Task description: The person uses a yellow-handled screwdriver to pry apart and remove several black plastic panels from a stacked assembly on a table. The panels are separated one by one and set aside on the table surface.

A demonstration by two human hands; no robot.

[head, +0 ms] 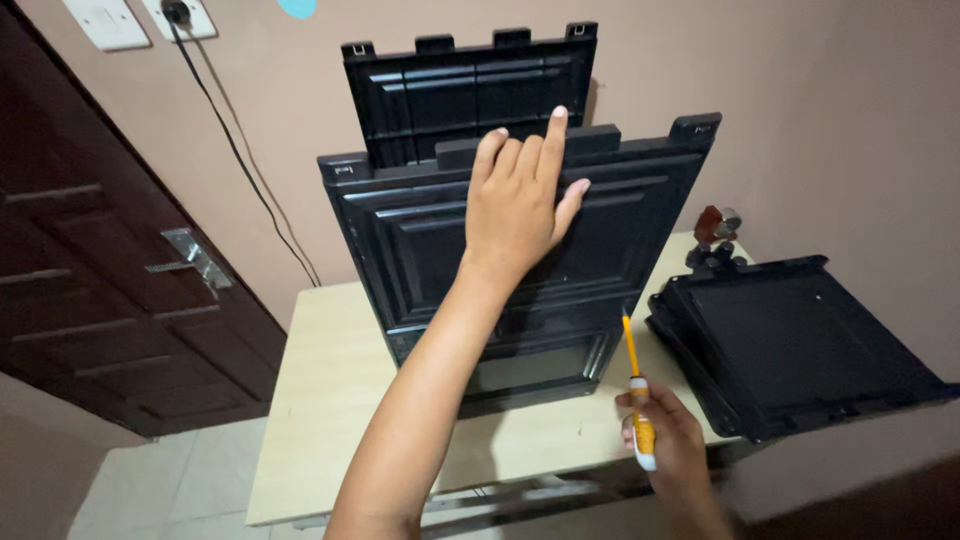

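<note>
My left hand (518,205) rests flat against the upper part of a black plastic panel (420,250) that stands upright on a pale wooden table (330,400); its fingers reach the panel's top edge. A second black panel (450,85) stands behind it, leaning on the wall. Near the table's front edge, my right hand (665,440) grips a screwdriver (636,385) with a yellow and white handle, its shaft pointing up toward the front panel's lower right corner.
A stack of flat black panels (800,340) lies on the right end of the table. A small red and dark object (715,235) sits by the wall. A dark wooden door (90,260) with a metal handle is at left. A black cable (235,150) hangs from a wall socket.
</note>
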